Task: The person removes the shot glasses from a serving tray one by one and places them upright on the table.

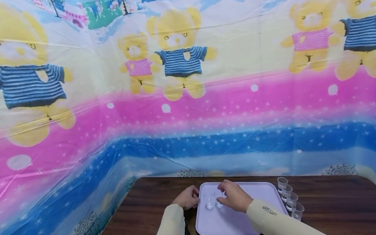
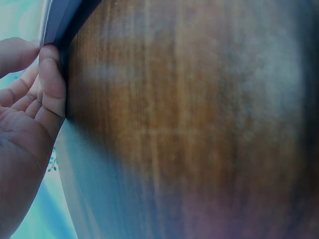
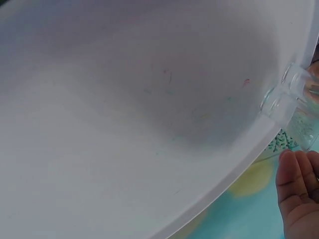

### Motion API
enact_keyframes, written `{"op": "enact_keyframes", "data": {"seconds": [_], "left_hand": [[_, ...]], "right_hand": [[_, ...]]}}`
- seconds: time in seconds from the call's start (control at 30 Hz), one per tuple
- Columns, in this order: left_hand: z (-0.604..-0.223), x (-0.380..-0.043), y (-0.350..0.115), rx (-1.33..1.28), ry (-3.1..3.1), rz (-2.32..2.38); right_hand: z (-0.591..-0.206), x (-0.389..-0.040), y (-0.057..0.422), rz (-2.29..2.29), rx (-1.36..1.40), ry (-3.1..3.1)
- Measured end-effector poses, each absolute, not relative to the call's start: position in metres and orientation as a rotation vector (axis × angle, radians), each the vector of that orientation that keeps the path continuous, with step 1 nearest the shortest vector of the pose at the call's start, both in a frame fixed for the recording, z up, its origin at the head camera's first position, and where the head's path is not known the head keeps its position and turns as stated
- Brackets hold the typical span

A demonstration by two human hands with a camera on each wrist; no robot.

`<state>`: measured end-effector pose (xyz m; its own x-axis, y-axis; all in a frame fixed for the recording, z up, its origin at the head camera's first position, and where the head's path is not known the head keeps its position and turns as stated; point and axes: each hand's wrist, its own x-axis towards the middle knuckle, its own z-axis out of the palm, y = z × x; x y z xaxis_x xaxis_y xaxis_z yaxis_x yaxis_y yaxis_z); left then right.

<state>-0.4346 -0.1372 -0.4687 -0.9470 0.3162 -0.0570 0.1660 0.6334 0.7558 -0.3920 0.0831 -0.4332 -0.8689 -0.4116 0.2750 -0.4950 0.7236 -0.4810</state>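
Only the head view shows cups [image 1: 291,203] beside the tray [image 1: 252,195].

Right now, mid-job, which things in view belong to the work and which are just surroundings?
Part of the job:
- lilac tray
- two clear cups standing on it
- probably the row of four cups beside it

Just surroundings:
- bear-print cloth
- wooden table
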Motion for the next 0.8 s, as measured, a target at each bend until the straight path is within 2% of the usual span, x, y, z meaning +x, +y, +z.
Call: {"op": "enact_keyframes", "data": {"seconds": [0.53,0.8], "left_hand": [[-0.469,-0.436,-0.138,0.478,2.652,1.221],[-0.468,-0.435,-0.138,0.47,2.65,1.218]], "right_hand": [[-0.442,-0.394,0.095,0.862,0.712,-2.794],[-0.433,-0.386,0.108,0.846,0.694,-2.771]]}}
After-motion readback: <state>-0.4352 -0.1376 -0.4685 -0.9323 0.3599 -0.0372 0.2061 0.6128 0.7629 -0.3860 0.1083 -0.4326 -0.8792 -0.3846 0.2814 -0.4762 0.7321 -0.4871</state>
